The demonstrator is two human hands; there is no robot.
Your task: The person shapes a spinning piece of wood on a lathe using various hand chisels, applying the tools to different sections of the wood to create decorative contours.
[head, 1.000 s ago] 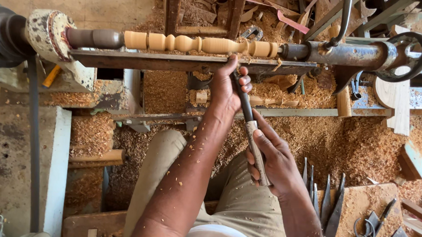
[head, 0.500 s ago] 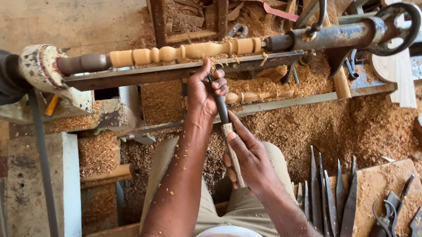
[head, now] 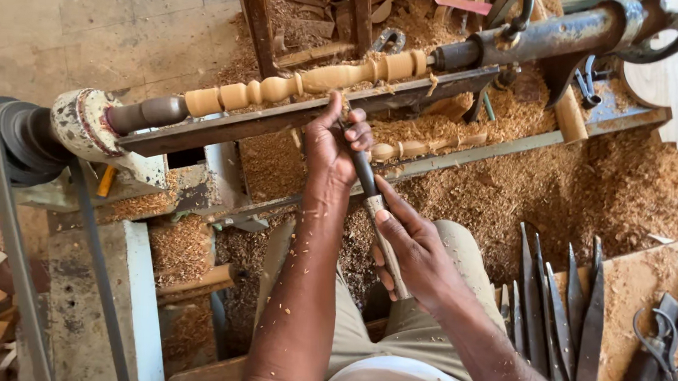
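Left hand [head: 333, 148] pinches chisel [head: 370, 192] blade at tool rest [head: 296, 119]; right hand [head: 417, 252] wraps handle. Tool likely stiff, sharp-tipped; spindle [head: 306, 84] light, slender.

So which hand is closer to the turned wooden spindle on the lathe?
Left. The left hand grips the chisel near its tip, just below the spindle. The right hand holds the chisel's handle farther back, near the person's lap.
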